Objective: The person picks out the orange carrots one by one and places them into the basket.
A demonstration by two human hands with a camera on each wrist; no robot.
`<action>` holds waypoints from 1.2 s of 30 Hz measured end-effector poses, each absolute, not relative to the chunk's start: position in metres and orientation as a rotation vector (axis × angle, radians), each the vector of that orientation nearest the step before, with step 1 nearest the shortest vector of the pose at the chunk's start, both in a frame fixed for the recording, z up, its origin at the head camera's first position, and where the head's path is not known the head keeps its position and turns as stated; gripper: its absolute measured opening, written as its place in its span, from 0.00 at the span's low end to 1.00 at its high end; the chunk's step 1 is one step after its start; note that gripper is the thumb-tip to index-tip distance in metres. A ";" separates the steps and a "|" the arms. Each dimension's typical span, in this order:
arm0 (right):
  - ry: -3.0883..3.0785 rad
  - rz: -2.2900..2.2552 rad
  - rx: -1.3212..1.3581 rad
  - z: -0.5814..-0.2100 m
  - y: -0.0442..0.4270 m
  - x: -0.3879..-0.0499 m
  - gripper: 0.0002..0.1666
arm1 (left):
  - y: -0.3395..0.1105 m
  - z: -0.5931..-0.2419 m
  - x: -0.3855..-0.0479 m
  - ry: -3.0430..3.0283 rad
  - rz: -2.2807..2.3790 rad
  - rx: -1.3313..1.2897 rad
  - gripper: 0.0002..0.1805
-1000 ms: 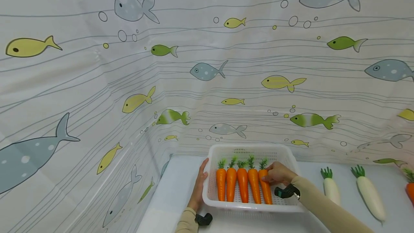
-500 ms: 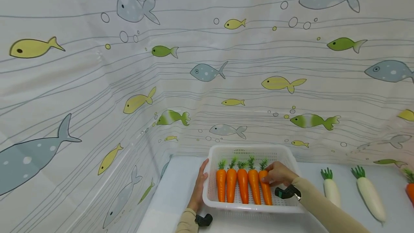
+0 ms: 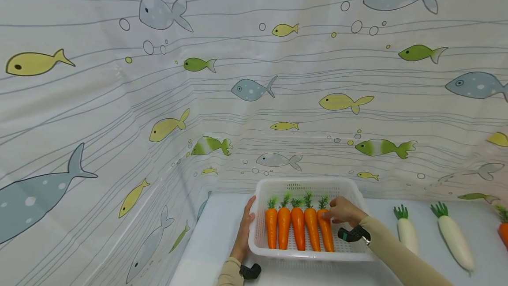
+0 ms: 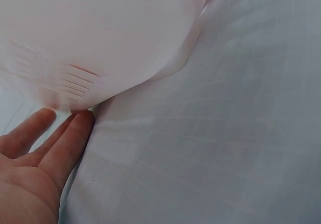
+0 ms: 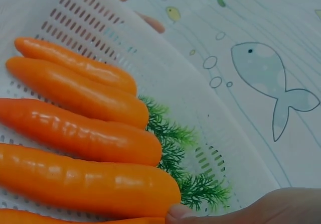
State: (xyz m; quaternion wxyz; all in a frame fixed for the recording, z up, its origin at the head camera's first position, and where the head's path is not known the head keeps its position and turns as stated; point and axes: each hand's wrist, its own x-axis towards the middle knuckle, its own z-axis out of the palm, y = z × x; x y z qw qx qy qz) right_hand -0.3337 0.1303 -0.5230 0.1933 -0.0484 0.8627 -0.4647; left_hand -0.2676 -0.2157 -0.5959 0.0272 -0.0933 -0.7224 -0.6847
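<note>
Several orange toy-like carrots [image 3: 298, 228] with green tops lie side by side in a white perforated basket [image 3: 351, 256]. My right hand [image 3: 344, 211] is at the top end of the rightmost carrot [image 3: 327, 235], fingers curled and thumb across it. In the right wrist view, the thumb [image 5: 181, 213] touches near the leafy end of the carrots; the other fingers are out of view there. My left hand [image 3: 243, 233] stands at the basket's left side, its fairly straight fingers [image 4: 70, 143] touching the outer wall from outside.
Two white radishes [image 3: 454, 239] with green tops lie right of the basket on the white surface [image 3: 210, 233]. Another carrot [image 3: 504, 233] shows at the right edge, partly cut off. A fish-patterned sheet [image 3: 297, 109] hangs behind and along the left.
My right hand has shifted slightly at the top of the rightmost carrot, its thumb a little higher. The left hand, basket and carrots stay put.
</note>
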 end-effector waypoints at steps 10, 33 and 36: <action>2.538 -1.135 -0.257 -0.504 0.139 -0.327 0.39 | -0.220 -0.600 -0.265 -2.221 -2.142 -0.265 0.32; 2.885 -1.125 -0.218 -0.451 0.273 -0.323 0.30 | -0.223 -0.597 -0.266 -2.210 -2.150 -0.253 0.32; 3.057 -0.937 -0.183 -0.450 0.297 -0.320 0.30 | -0.224 -0.597 -0.267 -2.215 -2.143 -0.261 0.33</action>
